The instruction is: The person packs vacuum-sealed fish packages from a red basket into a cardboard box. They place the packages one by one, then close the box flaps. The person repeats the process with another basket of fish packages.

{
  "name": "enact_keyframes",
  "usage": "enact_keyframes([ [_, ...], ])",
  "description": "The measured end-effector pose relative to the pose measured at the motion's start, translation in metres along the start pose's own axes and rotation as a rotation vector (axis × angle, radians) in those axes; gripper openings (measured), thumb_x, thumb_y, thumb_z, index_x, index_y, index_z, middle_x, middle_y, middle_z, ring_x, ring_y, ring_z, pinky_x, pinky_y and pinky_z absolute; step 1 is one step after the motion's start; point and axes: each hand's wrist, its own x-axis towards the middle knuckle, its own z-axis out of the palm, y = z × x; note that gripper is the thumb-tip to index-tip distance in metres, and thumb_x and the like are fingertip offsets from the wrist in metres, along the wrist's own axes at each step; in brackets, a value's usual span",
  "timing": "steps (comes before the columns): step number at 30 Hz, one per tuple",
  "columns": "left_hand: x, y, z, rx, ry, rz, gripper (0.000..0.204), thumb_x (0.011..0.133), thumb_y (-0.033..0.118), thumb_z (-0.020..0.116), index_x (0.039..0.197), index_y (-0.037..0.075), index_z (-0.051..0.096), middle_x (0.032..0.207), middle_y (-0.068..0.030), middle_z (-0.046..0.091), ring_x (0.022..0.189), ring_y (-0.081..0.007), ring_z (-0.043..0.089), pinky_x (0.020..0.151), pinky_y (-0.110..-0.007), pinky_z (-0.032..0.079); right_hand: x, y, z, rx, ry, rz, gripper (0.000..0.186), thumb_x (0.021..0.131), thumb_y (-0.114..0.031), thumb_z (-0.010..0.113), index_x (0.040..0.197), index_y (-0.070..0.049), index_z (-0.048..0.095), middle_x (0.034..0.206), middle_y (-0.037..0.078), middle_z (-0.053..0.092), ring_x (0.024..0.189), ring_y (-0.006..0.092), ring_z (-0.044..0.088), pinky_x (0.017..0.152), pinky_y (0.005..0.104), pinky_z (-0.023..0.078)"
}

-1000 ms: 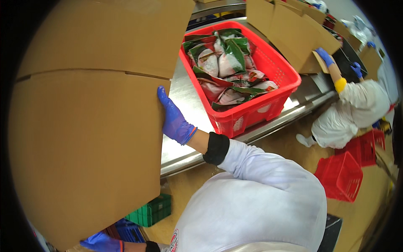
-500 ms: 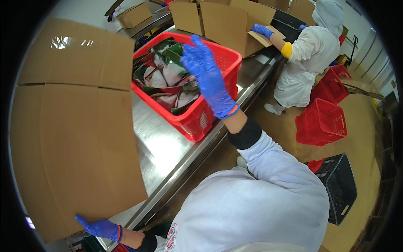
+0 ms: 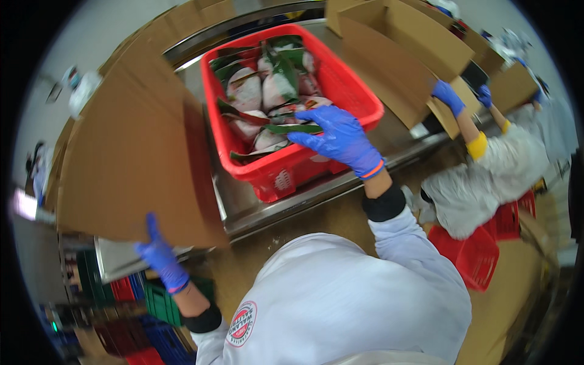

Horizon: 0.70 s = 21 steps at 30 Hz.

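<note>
My left hand (image 3: 159, 255), in a blue glove, grips the lower edge of a large flat cardboard box (image 3: 131, 158) that stands upright on the steel counter at my left. My right hand (image 3: 337, 137), also gloved in blue, reaches over the near rim of a red plastic basket (image 3: 359, 100), fingers spread just above the green and white food pouches (image 3: 267, 91) piled inside. It holds nothing that I can make out.
The basket rests on a steel counter (image 3: 243, 210). A co-worker in white with blue gloves (image 3: 447, 94) handles an open cardboard box (image 3: 401, 55) at the right. Red crates (image 3: 480, 255) sit on the floor at the right, green and blue crates (image 3: 155, 304) below left.
My right hand left the flat box and swung down over the red basket to the pouches. My left hand slid along the box's lower edge, and the box shifted left.
</note>
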Motion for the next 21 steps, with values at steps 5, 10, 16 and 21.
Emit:
enact_keyframes([
  [5,-0.037,0.113,0.052,-0.491,0.016,-0.247,0.017,0.083,0.001,0.07,0.099,-0.005,0.066,0.09,-0.0061,0.068,0.08,-0.0121,0.06,0.074,-0.03,0.049,-0.016,0.029,-0.012,-0.046,-0.301,-0.027,0.034,0.069,-0.04,0.075,0.083,-0.01,0.067,0.073,0.009,0.06,0.071,0.0279,0.06,0.061,0.0403,0.047],
  [10,-0.073,0.162,0.053,-0.499,-0.04,-0.224,0.017,0.08,0.005,0.073,0.093,-0.004,0.067,0.088,-0.0085,0.07,0.075,-0.0158,0.063,0.07,-0.031,0.05,-0.028,0.05,-0.021,-0.048,-0.251,-0.047,0.028,0.067,-0.034,0.074,0.074,-0.01,0.062,0.07,0.009,0.057,0.069,0.0295,0.059,0.059,0.0408,0.046],
  [16,-0.083,0.205,0.038,-0.247,-0.172,0.014,0.021,0.074,0.011,0.077,0.089,0.0,0.067,0.083,-0.0187,0.066,0.069,-0.0337,0.064,0.062,-0.036,0.051,-0.022,0.027,-0.048,-0.033,-0.281,-0.014,0.028,0.065,-0.031,0.076,0.078,-0.009,0.064,0.072,0.01,0.058,0.072,0.0294,0.059,0.062,0.0405,0.047],
  [21,-0.05,0.186,-0.002,-0.481,-0.285,-0.074,0.041,0.08,0.019,0.074,0.115,0.001,0.061,0.108,-0.0119,0.066,0.096,-0.0238,0.064,0.083,-0.035,0.049,0.004,-0.001,-0.07,0.292,-0.344,0.09,0.057,0.067,-0.036,0.08,0.11,-0.004,0.062,0.098,0.015,0.064,0.092,0.0305,0.063,0.079,0.0368,0.05],
])
